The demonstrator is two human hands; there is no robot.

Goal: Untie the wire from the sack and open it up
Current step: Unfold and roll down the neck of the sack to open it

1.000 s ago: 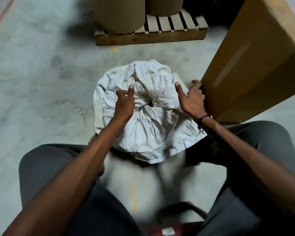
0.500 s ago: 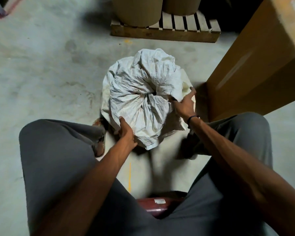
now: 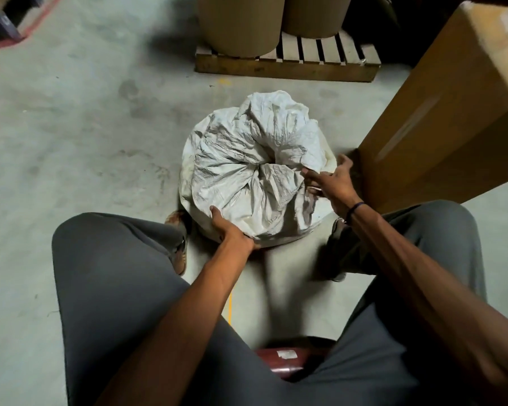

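You are in a warehouse or storeroom: a bare, stained grey concrete floor (image 3: 79,148) with a slatted wooden pallet (image 3: 288,64) at twelve o'clock carrying two round brown cardboard drums (image 3: 241,23). A large brown cardboard carton (image 3: 440,112) stands at two o'clock.

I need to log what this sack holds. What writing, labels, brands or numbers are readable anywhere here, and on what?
None can be read.
White sack: no print visible on its crumpled cloth.
Cardboard box: a pale tape strip, no lettering.
Red object between the knees: a small white sticker, too blurred to read.
Brown drums on the pallet: no markings visible.
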